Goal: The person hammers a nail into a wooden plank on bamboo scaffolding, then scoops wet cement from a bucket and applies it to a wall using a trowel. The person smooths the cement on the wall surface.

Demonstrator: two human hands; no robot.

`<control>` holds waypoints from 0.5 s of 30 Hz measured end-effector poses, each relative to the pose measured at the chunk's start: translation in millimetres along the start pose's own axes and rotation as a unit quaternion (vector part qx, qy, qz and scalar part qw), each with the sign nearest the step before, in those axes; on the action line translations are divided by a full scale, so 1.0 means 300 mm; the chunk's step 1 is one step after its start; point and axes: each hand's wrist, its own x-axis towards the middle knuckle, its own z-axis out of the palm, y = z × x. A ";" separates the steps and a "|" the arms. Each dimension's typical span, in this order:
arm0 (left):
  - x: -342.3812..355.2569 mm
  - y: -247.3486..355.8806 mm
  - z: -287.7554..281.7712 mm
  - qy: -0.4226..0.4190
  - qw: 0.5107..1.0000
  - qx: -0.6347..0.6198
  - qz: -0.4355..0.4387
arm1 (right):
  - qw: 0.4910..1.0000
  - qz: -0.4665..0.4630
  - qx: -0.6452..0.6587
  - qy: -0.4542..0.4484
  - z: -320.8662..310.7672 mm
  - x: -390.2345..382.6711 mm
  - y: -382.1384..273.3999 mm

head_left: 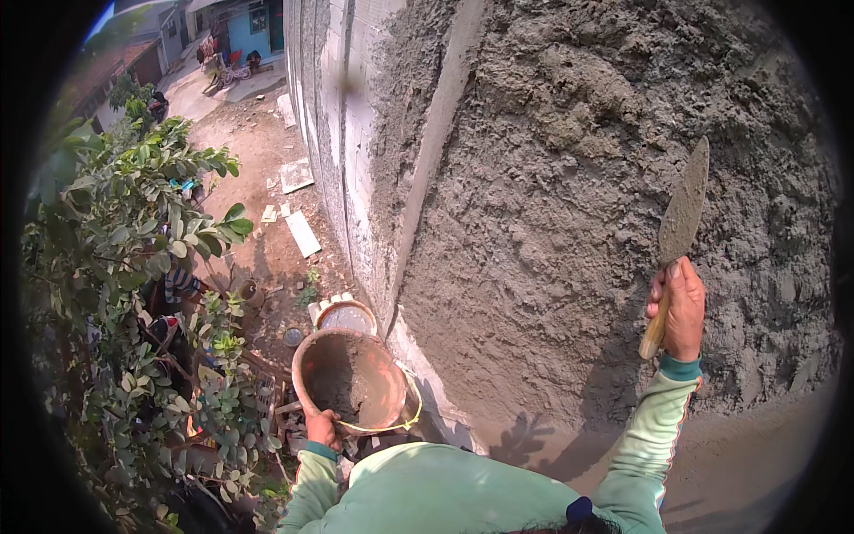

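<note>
My right hand (678, 307) is closed on the wooden handle of a pointed trowel (683, 200), its blade coated with grey mortar and raised over a wall (569, 178) covered in rough, wet grey plaster. At the lower middle, my left hand (321, 430) grips the rim of an orange bucket (374, 392), which holds some grey mortar and has a yellow cord at its handle. A lighter vertical strip (431, 151) runs up the plastered surface at its left part.
Leafy branches (107, 267) fill the left, partly hiding people in dark and striped clothing (178, 287). Below are a dirt path (240, 142) with pale boards (302, 233) and a round basin (345, 316) of grey liquid. A blue house (253, 31) and a bicycle stand farther off.
</note>
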 end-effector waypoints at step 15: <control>-0.137 0.102 0.596 -0.338 0.905 0.239 0.098 | 0.821 0.167 -0.509 -0.200 0.542 -0.461 0.991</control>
